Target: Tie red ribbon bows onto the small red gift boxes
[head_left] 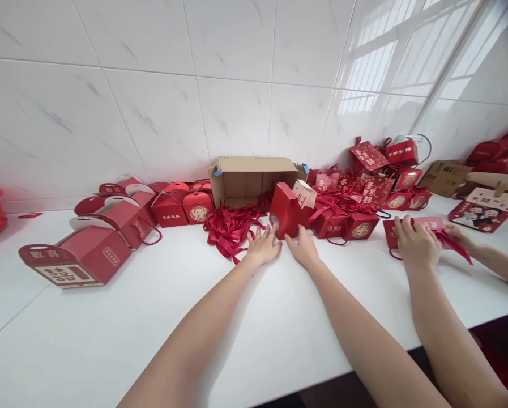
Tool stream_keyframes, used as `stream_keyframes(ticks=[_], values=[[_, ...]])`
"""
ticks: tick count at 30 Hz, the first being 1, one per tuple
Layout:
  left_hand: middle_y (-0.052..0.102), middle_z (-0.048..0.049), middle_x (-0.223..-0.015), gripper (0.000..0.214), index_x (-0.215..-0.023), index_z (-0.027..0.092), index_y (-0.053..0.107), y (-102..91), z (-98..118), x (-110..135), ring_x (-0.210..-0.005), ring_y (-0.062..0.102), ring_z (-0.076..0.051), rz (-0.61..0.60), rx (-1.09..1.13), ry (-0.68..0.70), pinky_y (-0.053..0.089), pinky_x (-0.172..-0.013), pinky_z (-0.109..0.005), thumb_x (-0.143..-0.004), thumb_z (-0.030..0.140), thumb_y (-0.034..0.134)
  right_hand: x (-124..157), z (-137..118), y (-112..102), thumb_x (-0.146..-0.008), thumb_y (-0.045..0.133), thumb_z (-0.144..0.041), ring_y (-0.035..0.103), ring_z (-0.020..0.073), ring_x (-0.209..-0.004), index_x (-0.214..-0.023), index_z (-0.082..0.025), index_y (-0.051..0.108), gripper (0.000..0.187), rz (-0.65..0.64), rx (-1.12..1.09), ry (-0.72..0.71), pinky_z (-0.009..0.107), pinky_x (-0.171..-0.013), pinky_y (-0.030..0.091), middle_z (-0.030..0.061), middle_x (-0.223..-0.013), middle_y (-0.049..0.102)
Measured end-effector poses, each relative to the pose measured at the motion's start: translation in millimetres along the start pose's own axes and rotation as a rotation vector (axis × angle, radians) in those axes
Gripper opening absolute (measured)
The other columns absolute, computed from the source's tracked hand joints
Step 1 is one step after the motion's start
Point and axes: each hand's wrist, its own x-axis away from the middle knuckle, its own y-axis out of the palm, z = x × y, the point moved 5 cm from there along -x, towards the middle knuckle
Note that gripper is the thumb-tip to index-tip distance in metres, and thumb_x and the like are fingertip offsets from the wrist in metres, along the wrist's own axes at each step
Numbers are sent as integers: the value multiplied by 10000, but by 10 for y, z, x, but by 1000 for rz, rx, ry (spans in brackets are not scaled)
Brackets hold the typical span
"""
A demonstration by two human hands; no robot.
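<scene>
On our white counter (109, 328), an open-fronted cardboard carton (257, 164) lies at twelve o'clock. A heap of red ribbons (228, 226) sits at the nine o'clock of our upright red gift box (285, 212). We judge the box light, stiff but easily dented, best held low by opposite sides. Our left hand (263, 249) spreads its fingers at the box's seven o'clock; whether our right hand (305, 249), at five, pinches it, we can't make out.

Upright red box (285, 212) — far side hidden.
</scene>
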Motion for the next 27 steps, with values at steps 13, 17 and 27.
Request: stream_keyframes(ticks=[13,17,27], values=[[340,-221,-1456,584,-1311,133,465,-73,57,67,-1358,265,-376,106,-102,-62,167,-1082,-577,-887,508,323,122,-453,218,-894,519,-386,497,274,-1168,-1195,-219,538,344,-51,361,-168,484,-967,421,89,-1285,506],[372,-216,-1444,512,-1341,89,436,-45,143,377,-1352,296,-347,77,-142,24,205,-1089,-524,-917,340,294,170,-565,240,-911,506,-364,441,272,-1232,-1222,-222,530,343,-63,380,-197,513,-1015,375,85,-1348,461],[341,-77,-1499,623,-1390,303,404,-651,-1061,1089,-1386,267,-326,-3,-192,-26,227,-1088,-523,-854,614,349,961,-478,2285,-874,572,-271,552,258,-1112,-1231,-184,536,370,-423,440,-213,487,-933,459,122,-1285,525]])
